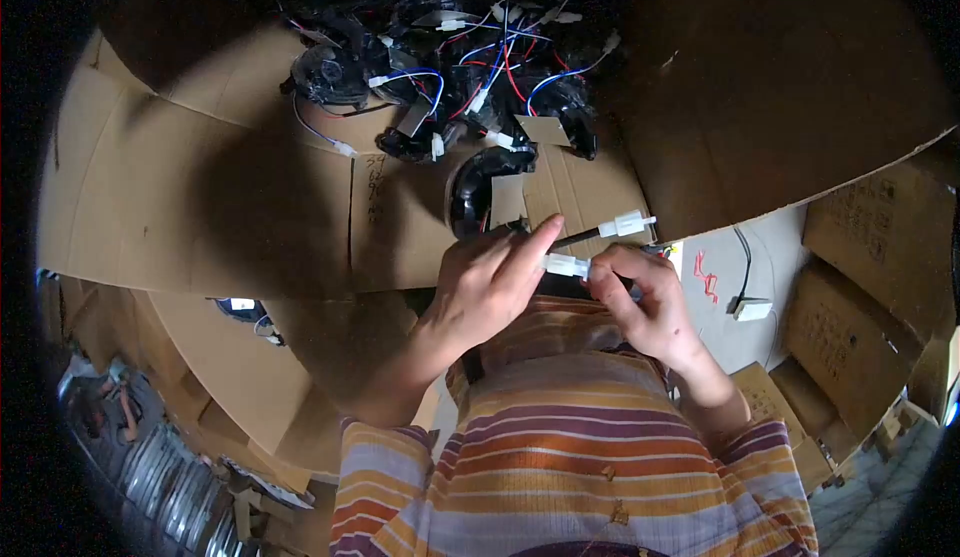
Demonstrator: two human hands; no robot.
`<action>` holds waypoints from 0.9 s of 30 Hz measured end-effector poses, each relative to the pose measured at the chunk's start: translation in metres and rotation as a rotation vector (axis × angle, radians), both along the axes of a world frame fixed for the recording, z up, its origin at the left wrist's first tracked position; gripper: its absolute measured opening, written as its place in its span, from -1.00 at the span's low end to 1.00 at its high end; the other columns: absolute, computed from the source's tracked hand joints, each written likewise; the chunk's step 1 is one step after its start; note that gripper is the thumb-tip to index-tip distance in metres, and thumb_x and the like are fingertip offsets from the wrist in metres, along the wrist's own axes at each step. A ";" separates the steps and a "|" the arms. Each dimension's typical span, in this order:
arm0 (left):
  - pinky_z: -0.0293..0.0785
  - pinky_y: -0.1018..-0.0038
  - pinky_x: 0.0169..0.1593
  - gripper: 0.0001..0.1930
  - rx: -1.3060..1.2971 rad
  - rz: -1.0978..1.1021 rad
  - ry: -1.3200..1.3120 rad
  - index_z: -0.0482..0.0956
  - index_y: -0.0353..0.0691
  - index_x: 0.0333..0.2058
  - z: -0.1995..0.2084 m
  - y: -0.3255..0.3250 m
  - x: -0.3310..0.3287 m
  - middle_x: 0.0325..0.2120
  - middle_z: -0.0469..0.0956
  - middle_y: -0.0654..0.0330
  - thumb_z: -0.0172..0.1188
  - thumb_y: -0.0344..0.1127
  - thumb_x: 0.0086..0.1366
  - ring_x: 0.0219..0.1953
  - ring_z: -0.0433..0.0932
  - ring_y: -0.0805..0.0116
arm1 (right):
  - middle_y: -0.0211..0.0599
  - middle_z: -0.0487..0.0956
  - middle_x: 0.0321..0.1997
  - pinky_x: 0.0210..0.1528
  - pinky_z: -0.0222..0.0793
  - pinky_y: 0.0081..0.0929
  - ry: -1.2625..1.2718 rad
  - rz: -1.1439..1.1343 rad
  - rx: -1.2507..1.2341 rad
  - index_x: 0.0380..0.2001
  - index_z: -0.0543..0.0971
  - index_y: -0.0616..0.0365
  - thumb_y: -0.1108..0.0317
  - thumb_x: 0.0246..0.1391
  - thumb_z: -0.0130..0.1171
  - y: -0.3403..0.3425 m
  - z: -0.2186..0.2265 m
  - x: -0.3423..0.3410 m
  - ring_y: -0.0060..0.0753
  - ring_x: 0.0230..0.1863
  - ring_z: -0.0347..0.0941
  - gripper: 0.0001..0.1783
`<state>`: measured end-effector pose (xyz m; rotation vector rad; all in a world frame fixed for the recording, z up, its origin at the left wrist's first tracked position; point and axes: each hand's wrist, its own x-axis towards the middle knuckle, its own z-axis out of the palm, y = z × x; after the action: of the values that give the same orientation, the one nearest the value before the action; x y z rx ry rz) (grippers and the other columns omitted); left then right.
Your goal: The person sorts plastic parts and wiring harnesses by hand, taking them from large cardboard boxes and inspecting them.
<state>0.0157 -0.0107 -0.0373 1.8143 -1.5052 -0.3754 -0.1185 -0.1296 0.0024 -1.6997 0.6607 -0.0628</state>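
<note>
The left hand [488,292] pinches one end of the white plug [565,264], near the middle of the frame. The right hand [655,307] has its thumb and finger closed on the other end, so the plug sits between both hands. The fingers hide its ends, so one cannot tell if it is one piece or two pushed together.

It seems best to hold the plug by its hard sides, keep both ends in line and push or pull straight. A tug on thin wires could hurt them.

Just above it, a second plug [627,224] sticks out to the right on a black wire [577,241]. It is near the right fingers and could get bumped.

Past the left fingers, a black ring [470,189] lies on the cardboard [275,232]. A dark pile [400,82] with loose wires fills the top middle, so reaching up there could snag.

The cardboard ends close to the hands, with the striped shirt [590,437] below. On the right, a dark flap [770,87] slants up. Elbows seem freer to swing out low, left and right.
</note>
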 end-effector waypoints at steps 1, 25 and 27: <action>0.31 0.50 -0.58 -0.52 0.033 -0.007 0.078 0.32 -0.25 -0.13 -0.001 0.002 -0.002 -0.67 0.34 0.19 0.07 -0.54 -0.15 -0.66 0.34 0.35 | -0.14 0.41 -0.60 -0.55 0.22 -0.55 -0.033 0.027 -0.032 -0.51 0.42 0.31 0.51 -0.16 -0.02 -0.003 -0.001 -0.003 -0.28 -0.61 0.34 -0.91; 0.41 0.54 -0.32 -0.80 0.079 0.093 0.946 0.41 -0.43 -0.30 0.004 0.030 -0.006 -0.37 0.46 0.00 -0.02 -0.61 0.03 -0.43 0.47 0.38 | -0.34 0.32 -0.49 -0.37 0.10 -0.61 -0.070 -0.093 0.396 -0.55 0.38 0.29 0.55 -0.20 0.00 -0.019 0.022 -0.014 -0.52 -0.42 0.20 -0.94; 0.41 0.54 -0.30 -0.79 0.121 0.085 0.841 0.41 -0.42 -0.30 0.001 0.032 -0.008 -0.37 0.45 0.01 -0.02 -0.62 0.02 -0.41 0.47 0.38 | -0.36 0.32 -0.52 -0.39 0.11 -0.62 -0.002 -0.083 0.385 -0.58 0.36 0.27 0.56 -0.22 -0.02 -0.020 0.024 -0.014 -0.53 -0.45 0.21 -0.96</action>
<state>0.0079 0.0217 -0.0359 1.4968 -0.8217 -1.0479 -0.1329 -0.1494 0.0264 -1.3027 0.6927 0.0047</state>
